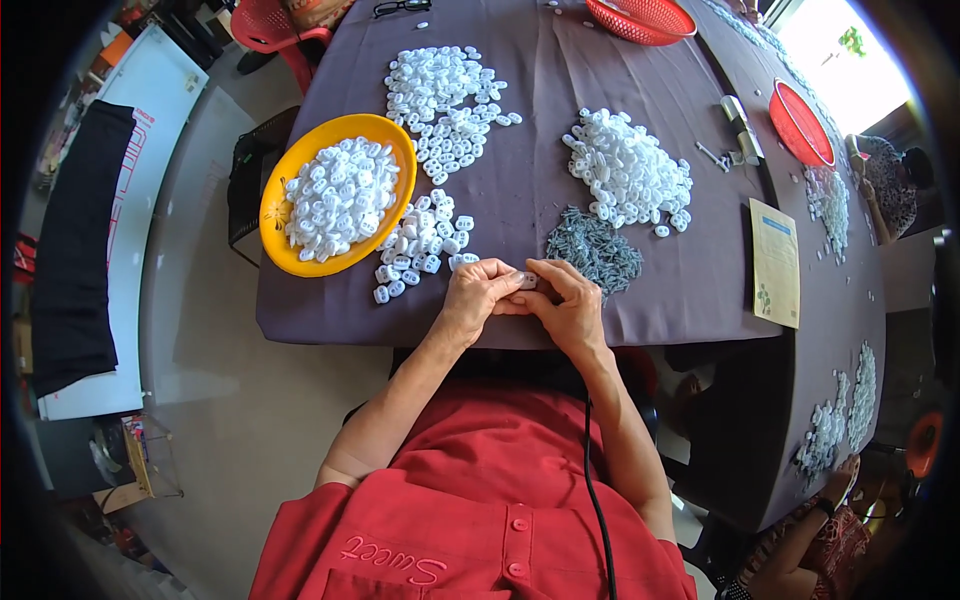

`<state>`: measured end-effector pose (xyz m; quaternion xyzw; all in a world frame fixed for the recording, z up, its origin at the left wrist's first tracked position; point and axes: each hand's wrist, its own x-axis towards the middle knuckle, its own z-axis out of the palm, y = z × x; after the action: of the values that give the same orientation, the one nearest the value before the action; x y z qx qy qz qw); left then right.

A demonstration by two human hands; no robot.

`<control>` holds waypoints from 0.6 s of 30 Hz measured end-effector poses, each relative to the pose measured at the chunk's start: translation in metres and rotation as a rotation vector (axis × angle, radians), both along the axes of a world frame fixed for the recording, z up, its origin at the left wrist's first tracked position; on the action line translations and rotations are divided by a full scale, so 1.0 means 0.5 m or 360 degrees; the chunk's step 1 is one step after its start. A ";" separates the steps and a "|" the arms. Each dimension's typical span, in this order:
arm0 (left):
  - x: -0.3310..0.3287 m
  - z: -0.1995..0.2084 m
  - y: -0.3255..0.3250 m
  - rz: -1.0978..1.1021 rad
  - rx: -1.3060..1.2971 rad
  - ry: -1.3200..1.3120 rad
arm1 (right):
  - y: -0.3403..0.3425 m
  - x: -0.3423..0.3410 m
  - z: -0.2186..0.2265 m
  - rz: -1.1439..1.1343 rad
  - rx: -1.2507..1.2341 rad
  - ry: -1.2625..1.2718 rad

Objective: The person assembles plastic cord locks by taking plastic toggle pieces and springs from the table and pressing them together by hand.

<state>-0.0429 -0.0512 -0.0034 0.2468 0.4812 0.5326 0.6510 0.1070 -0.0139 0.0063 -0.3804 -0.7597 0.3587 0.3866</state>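
Near the table's front edge, my left hand (482, 297) and my right hand (570, 308) meet, fingertips pinched together. Between them sits a small white oval plastic piece (529, 281) with dark holes. A loose heap of similar white pieces (420, 240) lies just left of my left hand. Close beyond my right hand is a pile of small grey screw-like pieces (593, 250). Past it rises a bigger heap of white oval pieces (628, 165). Further back on the left, another heap (440, 85) spreads over the cloth.
A yellow oval plate (280, 250) full of white pieces stands at the left edge. Red baskets (640, 22) sit at the back and right. A tan packet (774, 262) lies on the right. Other people sit at the far right, one with a hand (845, 478) near more heaps.
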 end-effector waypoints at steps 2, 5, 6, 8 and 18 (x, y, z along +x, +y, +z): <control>0.000 -0.002 0.003 -0.0008 0.0015 0.0019 | -0.002 0.001 0.003 -0.0009 -0.0009 -0.0015; 0.005 -0.002 0.005 -0.0017 0.0021 0.0040 | -0.005 0.007 0.002 -0.0020 -0.0012 -0.0017; 0.007 0.000 0.008 -0.0014 0.0011 0.0044 | -0.003 0.009 0.000 -0.0017 -0.0007 -0.0002; 0.013 0.006 0.000 -0.0004 -0.0004 0.0129 | -0.009 0.010 0.000 -0.0015 0.0070 0.0025; -0.030 0.057 -0.039 -0.0006 0.0153 0.1307 | 0.058 0.183 0.090 -0.0200 0.0008 -0.0244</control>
<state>-0.0578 -0.0705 0.0249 0.4697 0.6751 0.4107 0.3937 0.1985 0.0148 0.0512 -0.4527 -0.7626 0.3018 0.3499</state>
